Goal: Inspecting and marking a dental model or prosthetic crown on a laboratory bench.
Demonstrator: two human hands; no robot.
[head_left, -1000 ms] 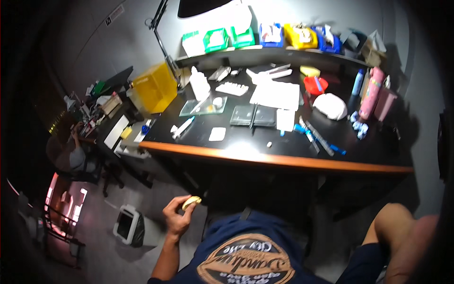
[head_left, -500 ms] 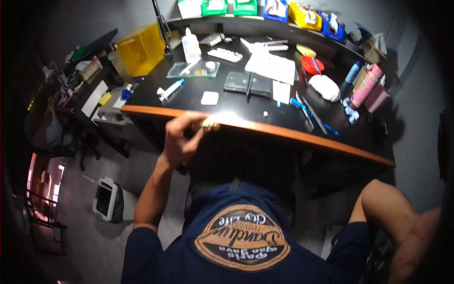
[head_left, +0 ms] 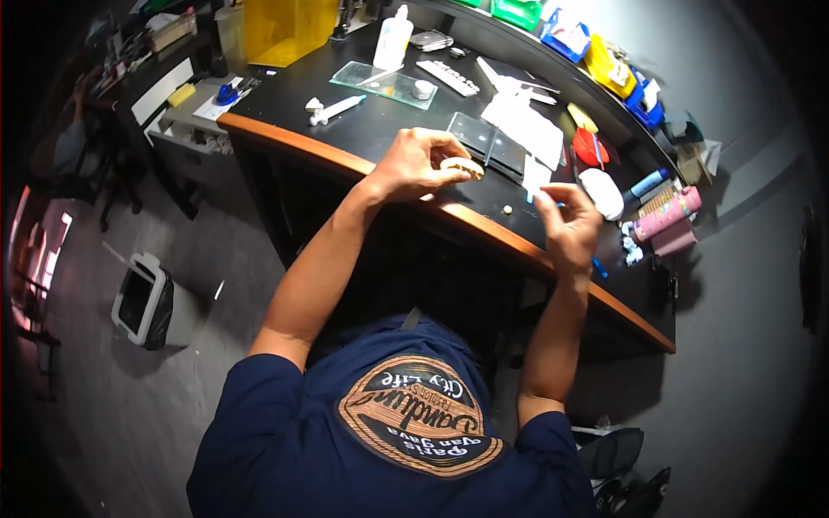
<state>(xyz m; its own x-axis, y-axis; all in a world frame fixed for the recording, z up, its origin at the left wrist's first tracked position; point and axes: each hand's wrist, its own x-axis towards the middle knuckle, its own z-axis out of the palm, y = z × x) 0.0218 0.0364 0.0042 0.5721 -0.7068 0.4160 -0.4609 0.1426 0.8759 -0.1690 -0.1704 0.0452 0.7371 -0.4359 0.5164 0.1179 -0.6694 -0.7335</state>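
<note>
My left hand point(head_left: 421, 166) is closed above the desk's front edge, thumb and fingers pinching a small cream and yellowish curved piece that looks like a dental cast point(head_left: 466, 166). To its right my right hand point(head_left: 572, 231) hovers over the desk, with thumb and forefinger brought together. Whether anything tiny sits between those fingertips cannot be made out. Between the hands a small white tooth-like piece point(head_left: 507, 210) lies on the black desktop. Behind the left hand is a flat dark case point(head_left: 471, 129), with a thin dark tool point(head_left: 491, 145) across it.
Farther back are a glass slab point(head_left: 363, 78), a white bottle point(head_left: 394, 40), a syringe point(head_left: 337, 110), a tray of small white pieces point(head_left: 447, 78) and white papers point(head_left: 525, 121). A red bowl point(head_left: 591, 148) and a pink bottle point(head_left: 669, 214) stand right. A bin point(head_left: 142, 300) is on the floor.
My left hand has carried the cast rightward and up over the desk edge. My right hand has risen from low at my right side to above the desk. The view has turned.
</note>
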